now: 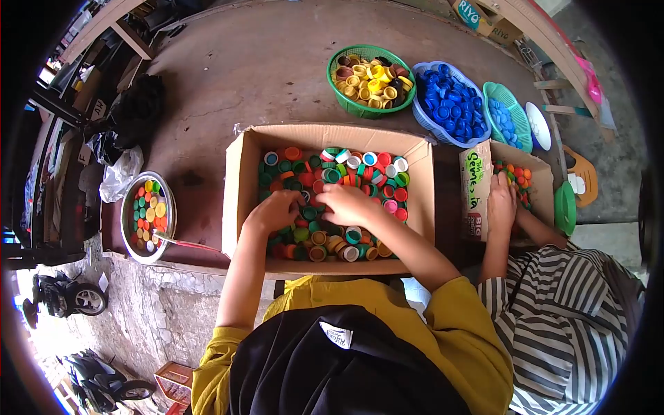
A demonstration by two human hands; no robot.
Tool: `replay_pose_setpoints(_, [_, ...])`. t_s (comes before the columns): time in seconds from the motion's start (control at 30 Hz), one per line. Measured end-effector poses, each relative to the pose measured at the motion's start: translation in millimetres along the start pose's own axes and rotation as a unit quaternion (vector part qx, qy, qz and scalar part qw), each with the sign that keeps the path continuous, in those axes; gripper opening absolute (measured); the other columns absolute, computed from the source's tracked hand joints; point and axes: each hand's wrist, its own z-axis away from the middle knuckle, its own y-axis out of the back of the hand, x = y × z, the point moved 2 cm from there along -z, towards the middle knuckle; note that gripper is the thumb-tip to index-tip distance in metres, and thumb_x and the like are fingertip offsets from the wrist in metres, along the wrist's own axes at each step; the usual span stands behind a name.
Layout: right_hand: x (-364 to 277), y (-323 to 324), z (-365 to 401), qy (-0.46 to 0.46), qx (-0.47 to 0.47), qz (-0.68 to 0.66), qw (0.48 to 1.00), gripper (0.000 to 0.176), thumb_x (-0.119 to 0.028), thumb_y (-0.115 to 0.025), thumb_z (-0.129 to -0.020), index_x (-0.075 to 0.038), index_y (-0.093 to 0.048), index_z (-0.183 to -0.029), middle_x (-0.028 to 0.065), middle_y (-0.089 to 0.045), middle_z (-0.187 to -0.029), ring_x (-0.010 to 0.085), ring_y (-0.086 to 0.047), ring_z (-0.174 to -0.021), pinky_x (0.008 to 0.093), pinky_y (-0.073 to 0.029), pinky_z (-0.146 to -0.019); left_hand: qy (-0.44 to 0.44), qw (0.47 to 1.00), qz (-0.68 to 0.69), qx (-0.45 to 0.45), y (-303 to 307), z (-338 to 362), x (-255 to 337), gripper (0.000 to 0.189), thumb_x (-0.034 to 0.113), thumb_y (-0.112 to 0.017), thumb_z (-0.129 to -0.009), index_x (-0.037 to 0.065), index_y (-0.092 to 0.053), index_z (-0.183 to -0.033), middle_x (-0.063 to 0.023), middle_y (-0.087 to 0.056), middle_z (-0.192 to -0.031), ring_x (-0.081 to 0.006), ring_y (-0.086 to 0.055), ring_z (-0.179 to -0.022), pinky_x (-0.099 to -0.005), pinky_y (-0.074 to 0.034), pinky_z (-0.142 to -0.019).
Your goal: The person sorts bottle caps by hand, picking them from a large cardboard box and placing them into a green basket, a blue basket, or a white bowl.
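A cardboard box [238, 183] in front of me holds a layer of plastic bottle caps [332, 247], mostly green, red and orange, with some white and yellowish ones. Both my hands are inside it. My left hand [280, 209] has its fingers bent down into the caps, close to a white cap; what its fingertips hold, if anything, is hidden. Just to the right, my right hand [344, 205] reaches leftward over the caps with fingers apart, touching the pile. No cap shows within its grasp.
A metal bowl [173, 221] of mixed caps stands left. At the back right are a green basket [366, 112] of yellow and brown caps, a blue basket [432, 131] of dark blue caps and a teal basket [529, 135]. Beside me, another person's hands work over a smaller box [473, 183].
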Motion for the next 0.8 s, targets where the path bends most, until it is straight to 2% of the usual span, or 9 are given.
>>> replay_pose_setpoints(0.03, [-3, -6, -2, -0.005, -0.003, -0.021, 1.0, 0.028, -0.014, -0.064, -0.069, -0.004, -0.061, -0.095, 0.0155, -0.056, -0.095, 0.0336, -0.059, -0.087, 0.0432, -0.051, -0.074, -0.012, 1.0, -0.015, 0.024, 0, -1, -1, 0.022, 0.001, -0.055, -0.073, 0.0, -0.06, -0.094, -0.0168, -0.063, -0.076, -0.0281, -0.063, -0.075, -0.035, -0.049, -0.068])
replay_pose_setpoints(0.13, [-7, -25, -14, 0.04, 0.051, -0.005, 0.998, 0.018, -0.014, -0.062, -0.07, -0.002, -0.063, -0.083, 0.0165, -0.057, -0.087, 0.0335, -0.061, -0.081, 0.0423, -0.051, -0.07, 0.046, 0.992, 0.032, 0.117, 12, -3, 5, 0.02, 0.001, -0.054, -0.074, 0.0, -0.06, -0.093, -0.017, -0.062, -0.078, -0.0311, -0.062, -0.076, -0.0361, -0.048, -0.07])
replay_pose_setpoints(0.23, [-3, -29, -20, 0.04, -0.01, 0.048, 0.998, 0.014, -0.014, -0.059, -0.073, -0.001, -0.063, -0.078, 0.0162, -0.057, -0.082, 0.0332, -0.06, -0.076, 0.0428, -0.051, -0.068, 0.001, 0.991, 0.027, 0.129, 17, -6, -4, 0.016, 0.004, -0.059, -0.074, 0.002, -0.061, -0.09, -0.0124, -0.059, -0.077, -0.0226, -0.058, -0.066, -0.032, -0.048, -0.067])
replay_pose_setpoints(0.33, [3, 0, -11, 0.05, 0.083, -0.103, 0.99, 0.012, -0.012, -0.058, -0.075, -0.001, -0.062, -0.077, 0.0153, -0.058, -0.079, 0.0314, -0.06, -0.073, 0.0415, -0.05, -0.066, 0.026, 0.999, 0.018, 0.043, 14, -2, -2, 0.013, 0.005, -0.061, -0.072, 0.006, -0.064, -0.085, -0.0116, -0.056, -0.083, -0.0238, -0.056, -0.076, -0.0326, -0.047, -0.074])
replay_pose_setpoints(0.43, [21, 42, -1, 0.043, 0.2, -0.199, 0.958, 0.009, -0.008, -0.057, -0.078, 0.0, -0.06, -0.075, 0.0128, -0.057, -0.078, 0.0262, -0.058, -0.072, 0.035, -0.047, -0.065, -0.019, 0.998, -0.058, 0.012, 7, 3, 9, 0.012, 0.008, -0.063, -0.069, 0.01, -0.066, -0.081, -0.0113, -0.051, -0.091, -0.026, -0.05, -0.092, -0.0338, -0.043, -0.085])
replay_pose_setpoints(0.53, [43, 63, 12, -0.058, 0.373, -0.086, 0.922, 0.012, -0.008, -0.06, -0.078, -0.004, -0.059, -0.09, 0.0122, -0.056, -0.09, 0.0269, -0.059, -0.074, 0.0367, -0.048, -0.067, 0.022, 0.994, -0.105, -0.028, -4, 2, 11, 0.014, 0.011, -0.064, -0.068, 0.012, -0.067, -0.081, -0.0109, -0.047, -0.096, -0.0282, -0.041, -0.104, -0.036, -0.038, -0.092])
replay_pose_setpoints(0.63, [34, 64, 23, -0.059, 0.388, -0.029, 0.919, 0.019, -0.009, -0.061, -0.078, -0.007, -0.057, -0.096, 0.0114, -0.055, -0.096, 0.0278, -0.06, -0.075, 0.0376, -0.049, -0.068, 0.053, 0.983, -0.168, -0.052, -5, 1, 20, 0.014, 0.013, -0.064, -0.069, 0.012, -0.068, -0.082, -0.0106, -0.046, -0.097, -0.0279, -0.041, -0.105, -0.0366, -0.038, -0.093])
replay_pose_setpoints(0.73, [23, 34, 13, -0.006, 0.171, -0.117, 0.978, 0.016, -0.01, -0.061, -0.075, -0.007, -0.061, -0.091, 0.0118, -0.057, -0.087, 0.0295, -0.06, -0.072, 0.0384, -0.051, -0.065, 0.054, 0.98, -0.186, -0.053, -5, 0, 20, 0.013, 0.014, -0.063, -0.07, 0.012, -0.068, -0.082, -0.0107, -0.047, -0.097, -0.0283, -0.041, -0.105, -0.0371, -0.037, -0.094])
replay_pose_setpoints(0.8, [10, 13, 6, 0.013, 0.111, -0.077, 0.991, 0.013, -0.012, -0.062, -0.073, -0.005, -0.062, -0.084, 0.0128, -0.058, -0.083, 0.0305, -0.061, -0.074, 0.0401, -0.051, -0.064, 0.04, 0.985, -0.168, -0.023, -10, 0, 11, 0.01, 0.016, -0.064, -0.068, 0.013, -0.068, -0.077, -0.0116, -0.05, -0.097, -0.0309, -0.041, -0.103, -0.0382, -0.037, -0.094])
